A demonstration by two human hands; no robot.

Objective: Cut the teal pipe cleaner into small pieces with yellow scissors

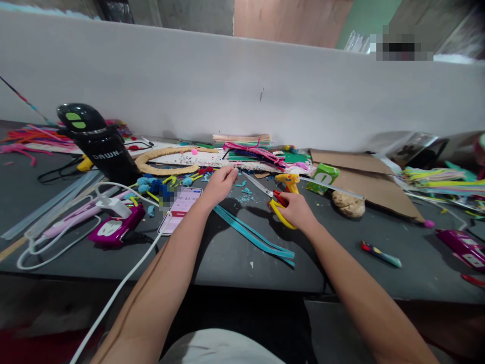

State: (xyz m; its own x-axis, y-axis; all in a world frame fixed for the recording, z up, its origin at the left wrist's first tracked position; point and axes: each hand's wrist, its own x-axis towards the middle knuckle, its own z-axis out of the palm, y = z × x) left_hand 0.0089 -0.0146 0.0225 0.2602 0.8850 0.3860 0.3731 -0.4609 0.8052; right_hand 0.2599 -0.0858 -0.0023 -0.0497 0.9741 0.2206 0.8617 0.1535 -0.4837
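Note:
My right hand (299,211) is closed round the red and yellow handles of a pair of scissors (261,187). The blades point up and left, slightly apart, towards my left hand (224,185). The fingers of my left hand are pinched together; anything between them is too small or hidden to make out. Small blue snippets (246,192) lie scattered on the table between the two hands. Below them several long blue pipe cleaners (257,235) stretch across the table. A yellow glue gun (288,180) is just behind my right hand.
To the left are a black bottle (109,151), a phone (182,207), a purple power strip (117,227) and a white cable (125,278). Cardboard (375,187), a green box (323,178) and a utility knife (381,254) lie right. A white partition (212,86) stands behind.

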